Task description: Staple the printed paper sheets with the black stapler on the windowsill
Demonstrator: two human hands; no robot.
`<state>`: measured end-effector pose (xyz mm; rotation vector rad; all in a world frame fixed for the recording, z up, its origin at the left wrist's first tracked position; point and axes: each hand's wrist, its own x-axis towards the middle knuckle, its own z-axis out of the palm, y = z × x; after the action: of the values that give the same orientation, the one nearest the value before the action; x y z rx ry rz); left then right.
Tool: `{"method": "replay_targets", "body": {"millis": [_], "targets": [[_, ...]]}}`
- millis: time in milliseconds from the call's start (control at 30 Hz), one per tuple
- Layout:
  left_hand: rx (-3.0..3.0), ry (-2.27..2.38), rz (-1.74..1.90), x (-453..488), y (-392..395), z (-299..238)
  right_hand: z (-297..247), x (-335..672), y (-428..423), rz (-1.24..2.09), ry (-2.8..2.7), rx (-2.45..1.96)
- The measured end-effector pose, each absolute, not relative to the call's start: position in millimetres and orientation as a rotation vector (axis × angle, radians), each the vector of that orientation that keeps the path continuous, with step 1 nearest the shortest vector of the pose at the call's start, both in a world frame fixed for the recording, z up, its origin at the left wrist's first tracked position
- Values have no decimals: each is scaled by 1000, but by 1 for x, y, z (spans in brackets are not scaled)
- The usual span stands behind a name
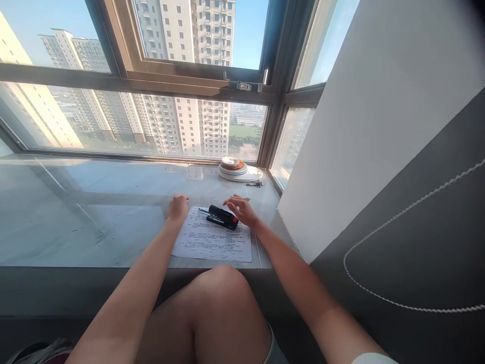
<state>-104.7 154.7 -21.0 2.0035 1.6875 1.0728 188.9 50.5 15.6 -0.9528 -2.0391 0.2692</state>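
A glossy, grey-veined stone ledge (125, 242) carries one printed sheet (212, 247), white with rounded near corners, lying flat by the ledge's front edge, toward its right end. Whether other sheets lie beneath, I cannot tell. On the paper's upper half rests one stapler (227, 220), a long, smooth black body set slantwise, with a red patch at its right end and a thin, shiny metal strip jutting out at its left. The right hand (243, 210) is just beside that red end, fingers loosely bent and a little spread; contact is unclear. The left hand (178, 207) is by the sheet's far left corner, fingers curled in; I cannot tell what, if anything, they pinch. Near the ledge's far right corner stands one stack of round, flat pieces (232, 171), white and orange, too small to count.
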Motion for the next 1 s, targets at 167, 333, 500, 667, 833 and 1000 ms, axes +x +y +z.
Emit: {"method": "replay_targets", "body": {"millis": [167, 333, 500, 667, 833, 1000], "targets": [[2159, 1857, 1023, -104, 147, -15, 15, 189, 47, 273, -2060, -987], [2125, 2018, 1032, -106, 141, -8, 14, 189, 48, 234, -2043, -1051], [2151, 2012, 837, -106, 136, -5, 10, 191, 51, 260, -1981, -1044], [2173, 2071, 833, -104, 132, -7, 5, 193, 55, 328, -1969, -1025], [2171, 1942, 1007, -100, 127, -3, 6, 193, 55, 335, -1936, -1062], [2110, 1406, 1491, -93, 112, 3, 18, 190, 44, 504, -1899, -959]]}}
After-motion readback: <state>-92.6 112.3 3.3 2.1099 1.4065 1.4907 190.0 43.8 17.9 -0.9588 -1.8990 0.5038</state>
